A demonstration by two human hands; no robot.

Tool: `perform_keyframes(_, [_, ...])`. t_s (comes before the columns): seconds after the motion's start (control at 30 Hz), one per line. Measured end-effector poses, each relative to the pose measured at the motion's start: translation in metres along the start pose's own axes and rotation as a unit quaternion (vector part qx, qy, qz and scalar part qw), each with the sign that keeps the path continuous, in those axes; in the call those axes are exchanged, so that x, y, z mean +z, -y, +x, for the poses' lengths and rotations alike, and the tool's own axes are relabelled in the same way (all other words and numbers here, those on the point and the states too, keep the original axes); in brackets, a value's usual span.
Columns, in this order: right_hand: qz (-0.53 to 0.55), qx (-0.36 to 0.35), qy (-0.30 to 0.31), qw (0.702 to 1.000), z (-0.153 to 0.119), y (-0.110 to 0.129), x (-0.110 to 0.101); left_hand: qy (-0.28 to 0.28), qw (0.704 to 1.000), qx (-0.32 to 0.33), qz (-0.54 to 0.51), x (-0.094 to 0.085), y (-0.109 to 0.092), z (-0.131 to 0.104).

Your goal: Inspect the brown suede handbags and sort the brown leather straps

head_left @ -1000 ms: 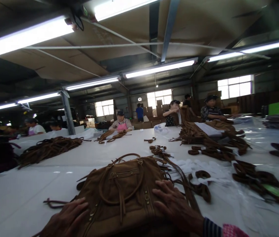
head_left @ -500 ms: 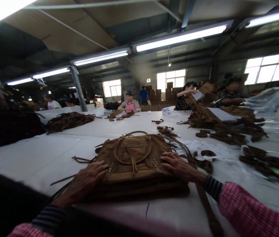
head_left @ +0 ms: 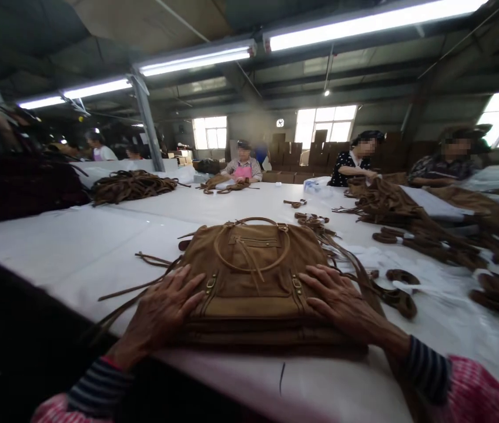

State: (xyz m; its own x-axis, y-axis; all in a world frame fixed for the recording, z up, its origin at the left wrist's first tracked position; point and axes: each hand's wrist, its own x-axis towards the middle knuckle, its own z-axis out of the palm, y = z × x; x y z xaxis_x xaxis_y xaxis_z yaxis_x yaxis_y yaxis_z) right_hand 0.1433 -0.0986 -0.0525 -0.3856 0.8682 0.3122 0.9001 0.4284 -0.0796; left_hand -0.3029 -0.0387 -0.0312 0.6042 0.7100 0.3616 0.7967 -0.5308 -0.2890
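Observation:
A brown bag (head_left: 249, 294) with round handles, a front zip and two buckled straps lies at the near edge of the white table, on top of what looks like another brown bag. My left hand (head_left: 163, 311) rests on its left side, fingers spread near the left buckle. On the right side lies my right hand (head_left: 341, 299), its fingers spread beside the right buckle. Neither hand grips anything. Thin straps trail from the bag on both sides.
The white table (head_left: 77, 252) holds a strap pile (head_left: 132, 185) at the back left, a heap of brown bags (head_left: 385, 200) at the right, and bundled straps (head_left: 403, 294) on plastic. Several people are across the table. Dark bags (head_left: 20, 188) stand far left.
The view has shifted, so the bag appears larger and further right. Both hands are still on its sides, with the fingers more spread. A person at the back right has lowered an arm.

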Motion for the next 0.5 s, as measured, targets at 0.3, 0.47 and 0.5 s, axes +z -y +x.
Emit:
perform_keyframes(0.3, [0.039, 0.021, -0.030, 0.999, 0.000, 0.008, 0.005, 0.002, 0.999, 0.040, 0.024, 0.026, 0.018, -0.012])
perform_keyframes(0.47, [0.064, 0.028, -0.031, 0.997, -0.001, 0.009, 0.012, 0.100, 0.987, 0.118, -0.037, -0.005, 0.054, 0.019])
perform_keyframes(0.5, [0.068, 0.031, -0.027, 0.997, -0.001, 0.009, 0.013, 0.109, 0.987, 0.112, -0.043, -0.011, 0.060, 0.028])
